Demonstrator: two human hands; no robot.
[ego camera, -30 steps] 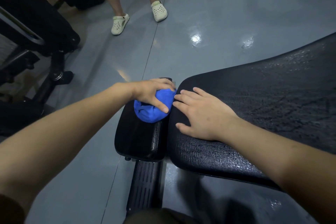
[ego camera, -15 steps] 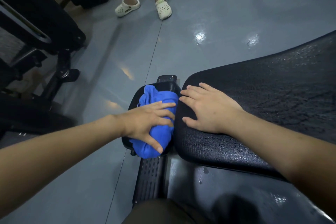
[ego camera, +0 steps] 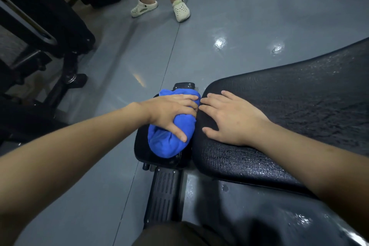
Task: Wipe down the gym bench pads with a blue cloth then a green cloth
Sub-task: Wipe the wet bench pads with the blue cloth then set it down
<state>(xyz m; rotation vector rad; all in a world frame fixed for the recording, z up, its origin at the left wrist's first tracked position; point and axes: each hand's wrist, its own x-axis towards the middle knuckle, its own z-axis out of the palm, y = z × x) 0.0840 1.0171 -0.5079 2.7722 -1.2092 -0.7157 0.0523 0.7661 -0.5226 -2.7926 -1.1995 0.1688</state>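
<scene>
A bunched blue cloth lies on the small black seat pad of the gym bench. My left hand lies across the cloth with its thumb curled round the cloth's near side, holding it against the pad. My right hand rests flat with spread fingers on the end of the long black back pad, just right of the cloth. That pad's cracked surface looks wet and shiny. No green cloth is in view.
The bench's black frame rail runs toward me below the seat pad. Another person's legs in pale clogs stand on the glossy grey floor ahead. Black gym equipment fills the left side.
My left hand swept the blue cloth from the seat pad's far end toward me, then slid it back a little toward the far end. My right hand stayed on the back pad.
</scene>
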